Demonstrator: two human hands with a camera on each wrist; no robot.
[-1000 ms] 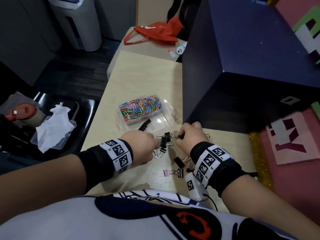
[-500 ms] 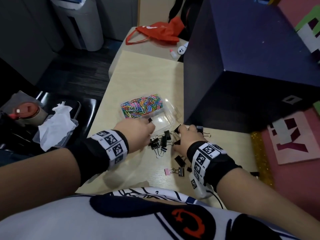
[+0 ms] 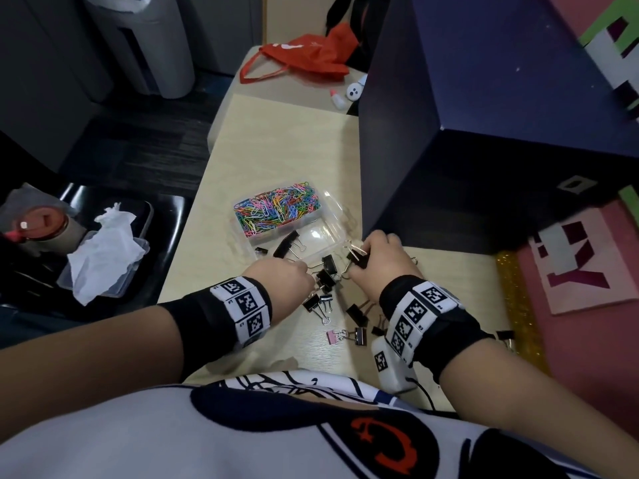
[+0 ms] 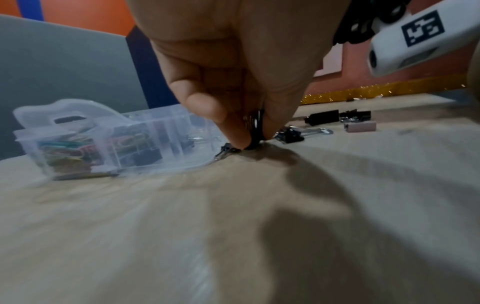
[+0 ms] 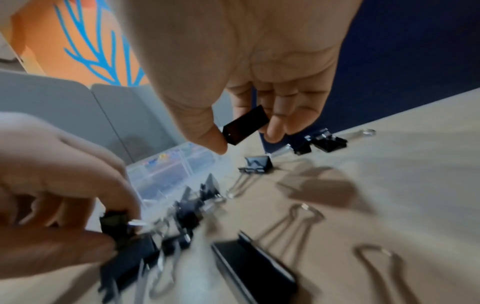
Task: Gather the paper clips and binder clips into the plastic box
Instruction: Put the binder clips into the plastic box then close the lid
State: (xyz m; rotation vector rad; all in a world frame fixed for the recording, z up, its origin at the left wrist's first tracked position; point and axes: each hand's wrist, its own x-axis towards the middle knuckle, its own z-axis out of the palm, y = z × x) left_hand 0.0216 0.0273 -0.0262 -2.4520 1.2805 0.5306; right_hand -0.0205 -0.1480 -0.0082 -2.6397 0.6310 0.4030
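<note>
The clear plastic box [image 3: 332,216] sits mid-table, its far half full of coloured paper clips [image 3: 276,210] and its near half holding black binder clips [image 3: 287,244]. Several loose binder clips [image 3: 318,305], one of them pink [image 3: 333,336], lie between my hands. My left hand [image 3: 307,273] pinches a small black binder clip [image 4: 255,127] down against the table, right by the box [image 4: 103,142]. My right hand [image 5: 244,139] holds another black binder clip [image 5: 245,125] between thumb and fingers, just above the table; in the head view this clip [image 3: 356,255] is beside the box's near right corner.
A large dark blue box [image 3: 484,133] stands close behind my right hand. A red bag [image 3: 304,57] and small bottles lie at the far end. A black tray with tissue [image 3: 103,254] sits off the table's left edge. Pink mats [image 3: 581,271] border the right.
My left hand reached to the box, then came back to the pile and now pinches a clip. My right hand has lifted a black clip from beside the blue box.
</note>
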